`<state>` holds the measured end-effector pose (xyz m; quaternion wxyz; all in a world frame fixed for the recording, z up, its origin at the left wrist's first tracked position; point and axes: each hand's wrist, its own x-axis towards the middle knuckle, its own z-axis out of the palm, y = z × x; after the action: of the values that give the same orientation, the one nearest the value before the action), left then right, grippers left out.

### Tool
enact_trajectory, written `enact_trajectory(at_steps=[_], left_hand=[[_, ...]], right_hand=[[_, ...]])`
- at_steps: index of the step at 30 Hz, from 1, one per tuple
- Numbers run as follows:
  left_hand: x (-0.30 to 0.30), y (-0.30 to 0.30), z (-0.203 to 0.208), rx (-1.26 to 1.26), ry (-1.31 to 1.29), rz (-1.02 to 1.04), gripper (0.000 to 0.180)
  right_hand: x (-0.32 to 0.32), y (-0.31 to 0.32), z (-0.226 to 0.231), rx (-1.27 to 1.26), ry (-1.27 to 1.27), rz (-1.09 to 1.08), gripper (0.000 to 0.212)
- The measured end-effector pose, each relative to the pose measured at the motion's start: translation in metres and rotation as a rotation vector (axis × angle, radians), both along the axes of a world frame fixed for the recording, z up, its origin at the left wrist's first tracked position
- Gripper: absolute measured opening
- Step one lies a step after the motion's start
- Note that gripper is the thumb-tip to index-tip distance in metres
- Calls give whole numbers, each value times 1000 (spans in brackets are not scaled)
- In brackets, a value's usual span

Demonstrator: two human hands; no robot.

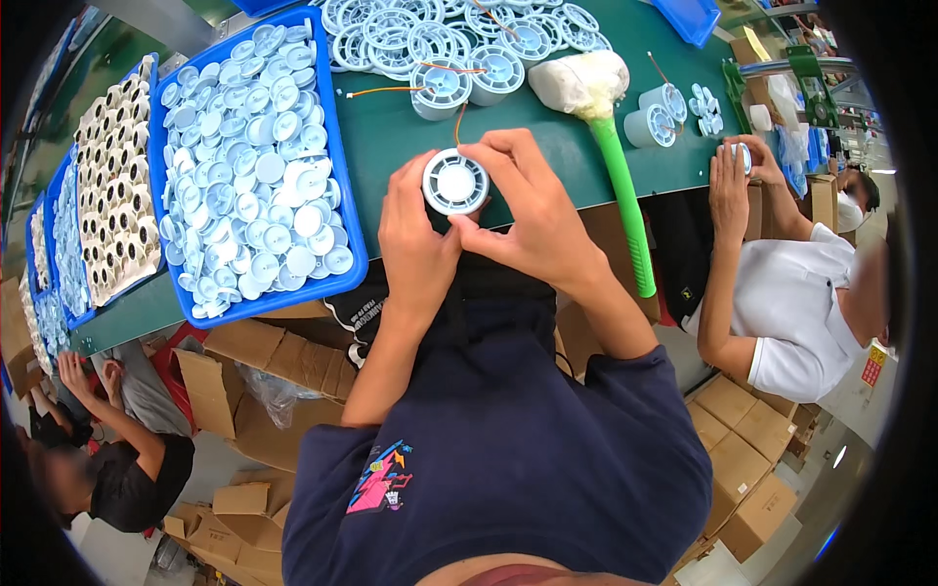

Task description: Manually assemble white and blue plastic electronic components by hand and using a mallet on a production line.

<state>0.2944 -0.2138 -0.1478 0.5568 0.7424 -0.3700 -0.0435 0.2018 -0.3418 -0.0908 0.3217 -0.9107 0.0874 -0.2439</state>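
Observation:
Between my hands, over the table's near edge, is a round pale-blue plastic housing with a spoked ring and a white disc at its centre. My left hand wraps around its left side. My right hand grips its right side, with thumb and index finger at the rim. An orange wire rises behind the housing. Just beyond my hands stand similar housings with orange wires. To the right lies a mallet with a whitish head and a green handle that juts past the table edge.
A blue tray of pale-blue round caps stands at left, beside a tray of white parts. Spoked rings are heaped at the back. More housings sit at right, near a co-worker's hands. Cardboard boxes lie below the table.

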Motion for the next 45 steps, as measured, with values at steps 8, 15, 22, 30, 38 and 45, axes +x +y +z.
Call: enact_trajectory(at_steps=[8,15,22,30,38,45], left_hand=[[2,0,1,-22,-10,-19,67],[-1,0,2,0,-17,-5,72],[-3,-1,-2,-48,-126,-5,80],[-8,-1,16,-27,73,-155,71],[-4,-3,16,-31,82,-205,75],[-4,-2,11,-21,23,-192,80]], right_hand=[[2,-4,5,34,28,21,60],[3,-7,7,60,47,52,58],[4,-1,11,160,103,20,54],[-70,-65,-22,-466,337,-829,44],[-96,-34,19,266,146,-697,32],[-63,-27,67,478,469,-344,30]])
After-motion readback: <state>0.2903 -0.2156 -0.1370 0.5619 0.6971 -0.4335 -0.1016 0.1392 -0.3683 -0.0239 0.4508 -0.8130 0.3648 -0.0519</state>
